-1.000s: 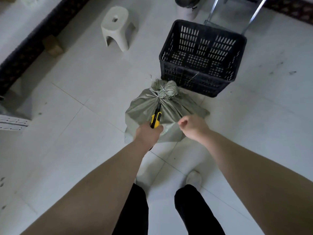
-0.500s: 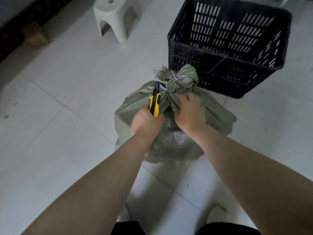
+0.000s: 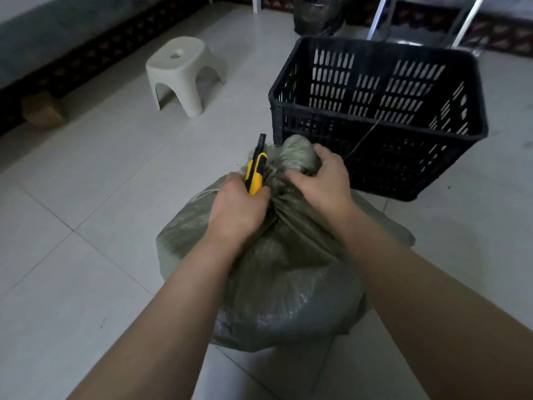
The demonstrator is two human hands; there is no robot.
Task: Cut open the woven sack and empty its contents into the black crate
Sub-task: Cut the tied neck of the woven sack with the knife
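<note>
A full grey-green woven sack [image 3: 277,284] stands on the tiled floor below me, its neck bunched and tied. My left hand [image 3: 236,209] grips a yellow-and-black utility knife [image 3: 255,171], which points up and away beside the tied neck. My right hand [image 3: 323,180] is closed around the knotted top of the sack [image 3: 297,151]. The black slotted crate [image 3: 375,116] stands just behind the sack, to the right, and nothing shows inside it. A thin string runs from the knot up over the crate's front wall.
A white plastic stool [image 3: 184,73] stands at the back left. A dark patterned wall base and a small brown block [image 3: 43,111] line the left side. Metal legs [image 3: 377,15] and a dark bag [image 3: 317,13] are behind the crate.
The camera and I have moved closer over the sack. My right hand shifted from the sack's shoulder up onto the knotted top. The knife stays by the neck in my left hand.
</note>
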